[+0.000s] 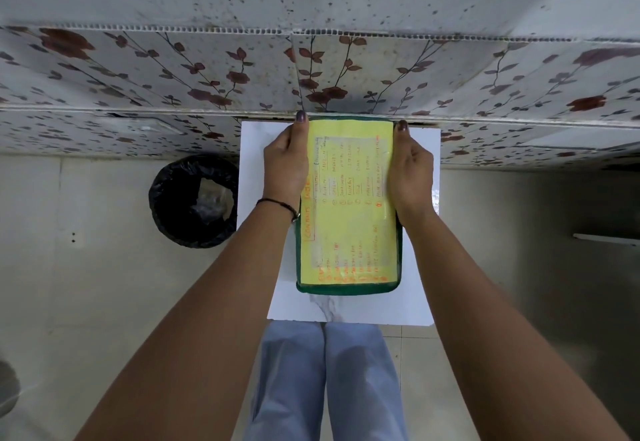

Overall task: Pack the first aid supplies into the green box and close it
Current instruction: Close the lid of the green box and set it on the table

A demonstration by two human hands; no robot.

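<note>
The green box [346,288] lies shut on a small white table [349,309], its long side running away from me. A yellow sheet [349,205] with orange handwriting covers its lid. My left hand [285,163] presses flat against the box's left edge, fingertips reaching the far corner. My right hand [410,170] holds the right edge the same way. No loose first aid supplies are visible; anything inside the box is hidden.
A round bin [194,201] lined with a black bag stands on the floor left of the table. A wall with floral tiles [207,76] rises directly behind the table. My legs in light blue trousers [329,381] are below the table's near edge.
</note>
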